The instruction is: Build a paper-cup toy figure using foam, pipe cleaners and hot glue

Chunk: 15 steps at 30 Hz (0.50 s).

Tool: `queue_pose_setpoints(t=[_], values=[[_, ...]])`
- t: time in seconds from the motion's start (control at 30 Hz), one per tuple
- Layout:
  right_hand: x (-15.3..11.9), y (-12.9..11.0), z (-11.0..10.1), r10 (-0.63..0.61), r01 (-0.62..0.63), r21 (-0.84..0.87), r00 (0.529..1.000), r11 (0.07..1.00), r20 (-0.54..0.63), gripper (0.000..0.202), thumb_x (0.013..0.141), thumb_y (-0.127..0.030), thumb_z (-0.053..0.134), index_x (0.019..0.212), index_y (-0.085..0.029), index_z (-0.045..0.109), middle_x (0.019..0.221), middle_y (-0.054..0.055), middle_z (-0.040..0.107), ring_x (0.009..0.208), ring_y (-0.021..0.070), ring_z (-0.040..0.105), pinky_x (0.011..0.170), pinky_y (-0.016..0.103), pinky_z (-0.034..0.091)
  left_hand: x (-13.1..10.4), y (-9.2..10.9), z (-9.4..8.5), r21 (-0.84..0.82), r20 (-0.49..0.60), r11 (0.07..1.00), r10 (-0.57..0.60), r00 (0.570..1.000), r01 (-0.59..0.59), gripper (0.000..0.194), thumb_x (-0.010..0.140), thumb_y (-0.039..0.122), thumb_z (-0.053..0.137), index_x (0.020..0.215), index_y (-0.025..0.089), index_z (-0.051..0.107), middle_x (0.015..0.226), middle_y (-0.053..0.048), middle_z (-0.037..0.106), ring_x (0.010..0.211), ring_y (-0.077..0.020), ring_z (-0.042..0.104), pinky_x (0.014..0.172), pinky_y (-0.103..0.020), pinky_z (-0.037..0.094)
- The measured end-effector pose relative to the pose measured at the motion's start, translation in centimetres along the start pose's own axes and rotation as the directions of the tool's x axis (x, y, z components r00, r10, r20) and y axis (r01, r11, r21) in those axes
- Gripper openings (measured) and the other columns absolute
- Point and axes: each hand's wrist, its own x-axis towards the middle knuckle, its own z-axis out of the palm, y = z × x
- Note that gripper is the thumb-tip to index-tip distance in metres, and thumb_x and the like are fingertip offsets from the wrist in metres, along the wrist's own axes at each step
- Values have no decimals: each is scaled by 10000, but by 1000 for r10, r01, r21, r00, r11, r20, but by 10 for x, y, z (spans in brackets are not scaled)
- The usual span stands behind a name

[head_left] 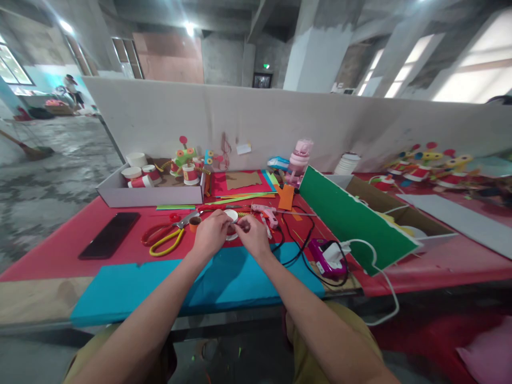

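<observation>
My left hand (213, 231) and my right hand (253, 236) meet above the front of the table, fingertips pinched close together. Between them is something small and dark that I cannot make out. A white paper cup (231, 215) shows just behind the fingertips, its lower part hidden by the hands. Left of my left hand lie scissors (166, 241) with one red and one yellow handle, and a small brown roll (194, 223) stands by their blades. Just beyond my right hand rests a pink glue gun (265, 212).
Blue sheet (132, 285) covers the front edge. A black phone (110, 236) lies left. A white box (160, 198) holds cups and a paper figure. Rightward are a purple power strip (326, 258) with cables, a green board (356, 221) and a pink bottle (299, 160).
</observation>
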Motion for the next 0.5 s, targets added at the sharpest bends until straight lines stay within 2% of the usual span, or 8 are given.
queue_pose_setpoints(t=[0.1,0.23,0.37,0.5], values=[[4,3,3,221,-241,267,970,933,101,238,756,-413,664,718,-191,587,652,13,637,583,150,592,575,260,477,-1,0,1,-13,-16,1000,-8,1000,8,213,833,127,526,831,205,723,971,-58,655,901,-187,631,815,-276,481],[7,-2,6,370,-453,536,892,712,261,246,658,-386,743,698,-178,618,586,-12,643,517,126,593,559,252,509,-1,-1,3,-4,-46,1000,-15,999,15,217,824,107,521,829,193,721,943,-58,630,853,-174,621,783,-268,475],[7,-13,0,466,-587,598,806,545,366,184,624,-283,773,663,-165,637,585,1,670,533,123,627,595,253,547,-1,2,3,26,-18,999,-29,999,29,214,834,117,523,853,200,720,945,-51,635,852,-173,623,759,-259,465],[7,-22,-11,506,-661,556,748,505,430,133,630,-219,744,618,-151,630,574,28,677,495,128,627,515,239,532,-5,14,0,86,11,996,-32,999,31,221,856,135,508,856,201,719,956,-54,650,836,-180,628,697,-261,446]])
